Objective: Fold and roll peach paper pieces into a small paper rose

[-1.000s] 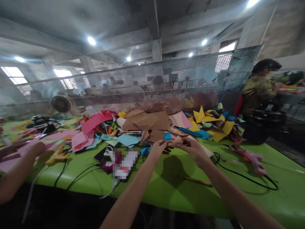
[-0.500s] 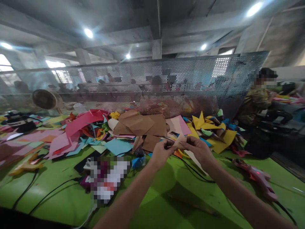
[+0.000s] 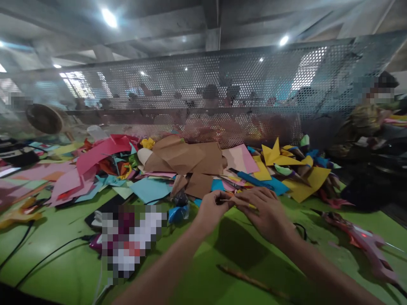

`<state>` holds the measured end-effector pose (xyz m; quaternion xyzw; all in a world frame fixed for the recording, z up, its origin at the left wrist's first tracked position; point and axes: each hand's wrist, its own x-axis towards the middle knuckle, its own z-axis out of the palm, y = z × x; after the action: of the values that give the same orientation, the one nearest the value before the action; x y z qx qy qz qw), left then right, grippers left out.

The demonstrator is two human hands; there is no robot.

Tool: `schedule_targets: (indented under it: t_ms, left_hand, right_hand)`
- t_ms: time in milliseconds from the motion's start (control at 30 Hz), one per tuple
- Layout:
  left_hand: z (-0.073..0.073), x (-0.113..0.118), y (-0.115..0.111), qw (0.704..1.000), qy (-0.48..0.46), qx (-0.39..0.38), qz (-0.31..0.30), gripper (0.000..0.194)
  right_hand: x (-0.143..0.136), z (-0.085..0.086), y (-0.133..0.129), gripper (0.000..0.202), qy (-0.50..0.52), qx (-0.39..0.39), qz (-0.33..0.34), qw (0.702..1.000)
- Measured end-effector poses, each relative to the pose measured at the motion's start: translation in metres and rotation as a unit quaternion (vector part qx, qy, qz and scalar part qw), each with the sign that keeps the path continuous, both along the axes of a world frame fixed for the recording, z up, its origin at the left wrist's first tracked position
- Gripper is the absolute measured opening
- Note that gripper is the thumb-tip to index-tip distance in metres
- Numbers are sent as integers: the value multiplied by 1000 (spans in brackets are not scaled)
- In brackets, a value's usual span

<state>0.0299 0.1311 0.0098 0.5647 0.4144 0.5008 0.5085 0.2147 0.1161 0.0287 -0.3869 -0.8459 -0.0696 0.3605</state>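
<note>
Above the green table (image 3: 197, 271), my left hand (image 3: 211, 212) pinches a small pale piece of paper (image 3: 227, 200) between thumb and fingers. My right hand (image 3: 267, 212) lies over the other end of that piece, its fingers together and covering most of it. Brown paper sheets (image 3: 187, 159) are piled just beyond my hands. A blue-handled tool (image 3: 251, 178) rests behind my right hand. Nearer to me, a thin brown stick (image 3: 251, 279) lies on the table.
A pink glue gun (image 3: 362, 241) with a lit red light is at the right, a yellow one (image 3: 22, 214) at the left. Cables and a blurred power strip (image 3: 140, 237) lie left. Coloured paper and a perforated screen (image 3: 178, 93) stand behind. A person (image 3: 365, 114) is far right.
My right hand has turned flatter over the paper piece, which shows less than before. The view has tilted down, bringing the brown stick into clearer sight.
</note>
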Motion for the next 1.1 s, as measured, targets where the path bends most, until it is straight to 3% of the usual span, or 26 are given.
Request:
schedule_targets:
  t_ms: [167, 333, 433, 567, 700, 800, 867, 967, 1100]
  left_hand:
    - [4, 1, -10, 999, 23, 41, 8, 25]
    - [11, -1, -18, 982, 141, 125, 28, 10]
    - [15, -4, -20, 933, 274, 231, -8, 28]
    - [19, -6, -19, 838, 445, 314, -44, 35]
    - [22, -8, -19, 814, 478, 326, -56, 31]
    - [21, -8, -19, 817, 480, 314, -61, 29]
    - [19, -9, -17, 835, 464, 289, -59, 26]
    - [17, -11, -11, 899, 374, 221, -60, 22]
    - [21, -16, -6, 972, 190, 56, -126, 17]
  right_hand:
    - [0, -1, -4, 18, 11, -52, 19, 998]
    - [-3, 4, -10, 13, 33, -135, 12, 990]
    - [-4, 4, -11, 11, 66, -221, 2, 973]
    - [-4, -2, -9, 15, 223, -351, 36, 909]
    - [-4, -8, -5, 24, 296, -391, 53, 870]
    - [-5, -5, -5, 29, 311, -425, 76, 847]
    - [-4, 0, -6, 28, 311, -433, 89, 841]
    - [2, 8, -9, 25, 284, -432, 121, 847]
    - [11, 16, -12, 48, 206, -395, 163, 880]
